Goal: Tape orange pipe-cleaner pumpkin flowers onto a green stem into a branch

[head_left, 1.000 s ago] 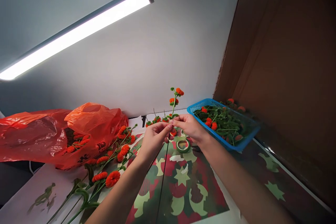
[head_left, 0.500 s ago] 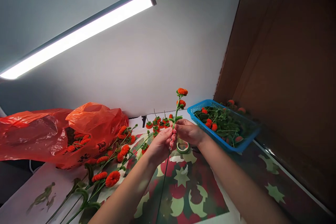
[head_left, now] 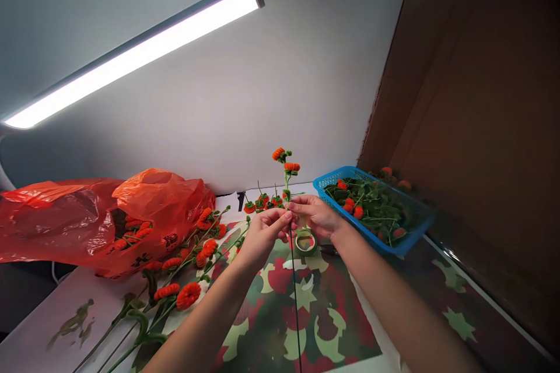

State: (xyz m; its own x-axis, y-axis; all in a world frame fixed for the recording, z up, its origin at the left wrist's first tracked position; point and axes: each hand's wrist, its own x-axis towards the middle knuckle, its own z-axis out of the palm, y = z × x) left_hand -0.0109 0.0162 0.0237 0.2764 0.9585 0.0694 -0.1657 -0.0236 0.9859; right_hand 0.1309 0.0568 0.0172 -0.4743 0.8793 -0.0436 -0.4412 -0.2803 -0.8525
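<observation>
Here both hands [head_left: 289, 222] pinch the flower stem [head_left: 287, 178], blooms rising above the fingertips

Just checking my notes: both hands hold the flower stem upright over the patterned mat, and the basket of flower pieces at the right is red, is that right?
Not quite: the head view shows the basket is blue, not red. The left hand and right hand do hold the flower stem upright over the patterned mat.
</observation>
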